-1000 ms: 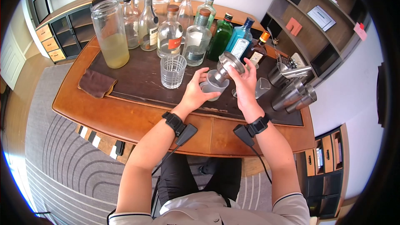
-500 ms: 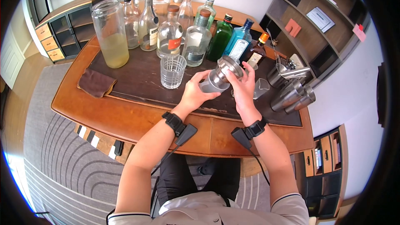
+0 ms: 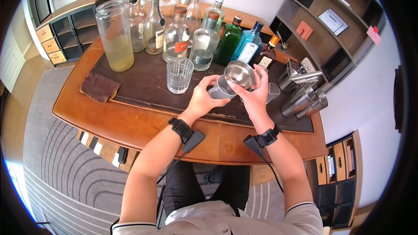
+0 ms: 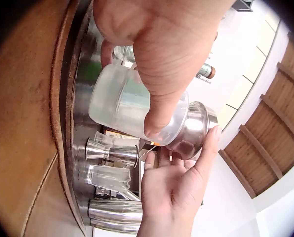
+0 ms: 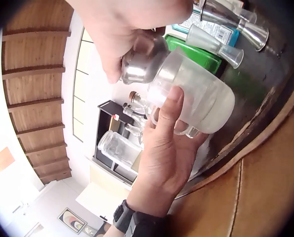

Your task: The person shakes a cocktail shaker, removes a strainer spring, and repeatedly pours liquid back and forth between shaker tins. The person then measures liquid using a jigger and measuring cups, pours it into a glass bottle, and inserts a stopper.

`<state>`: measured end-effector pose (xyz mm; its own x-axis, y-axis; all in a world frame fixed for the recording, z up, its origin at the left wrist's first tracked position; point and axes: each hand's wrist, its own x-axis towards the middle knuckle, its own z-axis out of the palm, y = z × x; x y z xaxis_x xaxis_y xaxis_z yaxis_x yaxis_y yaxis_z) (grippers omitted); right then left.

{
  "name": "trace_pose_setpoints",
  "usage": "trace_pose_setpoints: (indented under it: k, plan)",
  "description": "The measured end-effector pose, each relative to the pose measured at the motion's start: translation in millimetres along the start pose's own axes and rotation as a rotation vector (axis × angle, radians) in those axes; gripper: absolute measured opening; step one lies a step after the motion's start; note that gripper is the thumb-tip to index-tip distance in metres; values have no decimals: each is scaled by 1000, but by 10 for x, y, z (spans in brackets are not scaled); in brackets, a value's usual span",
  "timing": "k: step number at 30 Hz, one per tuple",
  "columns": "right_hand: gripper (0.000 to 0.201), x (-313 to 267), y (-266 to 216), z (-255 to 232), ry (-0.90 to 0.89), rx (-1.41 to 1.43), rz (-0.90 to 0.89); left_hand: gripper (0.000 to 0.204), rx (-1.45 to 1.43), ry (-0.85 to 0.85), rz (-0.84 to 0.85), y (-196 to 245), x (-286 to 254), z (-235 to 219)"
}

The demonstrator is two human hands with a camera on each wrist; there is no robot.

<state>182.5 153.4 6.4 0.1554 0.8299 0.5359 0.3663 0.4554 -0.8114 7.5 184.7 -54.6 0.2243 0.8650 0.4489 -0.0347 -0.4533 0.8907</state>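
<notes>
My left hand (image 3: pixel 201 97) grips a translucent, frosted plastic cup (image 5: pixel 206 96), its thumb pressed along the side in the right wrist view. A small handle loop shows near that hand. My right hand (image 3: pixel 255 97) holds a shiny stepped steel piece with a wide bowl-like mouth (image 3: pixel 240 74) by its side. The steel piece sits right at the cup's mouth, and both lean to the right. In the head view its hollow inside faces up. Cloudy pale liquid seems to lie low in the cup. Beyond the cup stands a cut-glass tumbler (image 3: pixel 179 77).
Bottles, among them a green bottle (image 3: pixel 229 41) and a blue bottle (image 3: pixel 248 45), line the table's back. A tall jar (image 3: pixel 117 54) of yellowish liquid stands left, near a brown cloth (image 3: pixel 100 87). To the right are steel shaker tins (image 3: pixel 298 100) and a steel jigger (image 4: pixel 111 151).
My right hand has brought the steel piece down to the cup's mouth and tipped it, so its inside now faces the head camera. The left hand stays nearly in place around the cup.
</notes>
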Motion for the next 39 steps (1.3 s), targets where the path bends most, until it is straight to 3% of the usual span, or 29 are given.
trace_pose_setpoints:
  k: [3,7,12,19,25,30,31,34,39]
  plan:
    - [91,6,-67,31,11,252,145,81,-18,-11,-10,-29,-16,18]
    - [93,-10,-24,-5,17,204,128,80,-63,-6,-15,-39,-8,27]
    - [94,-51,-57,9,25,342,123,80,-72,-5,-29,-80,-1,33]
    - [93,-52,-15,-70,9,215,116,79,-113,-11,-33,-71,-13,44]
    - [94,-62,7,-124,0,308,161,81,-1,-76,-73,-10,-26,23]
    - [92,-100,-98,-161,42,376,101,78,-68,-79,-67,2,-32,35]
    - [90,-95,-40,-104,-22,349,91,77,-85,-66,-64,0,-33,37]
    - [85,-120,-63,-135,29,466,202,76,-113,-102,-64,-47,-27,42]
    - [88,-26,-233,-471,125,380,116,76,-179,-68,-155,-4,-37,41]
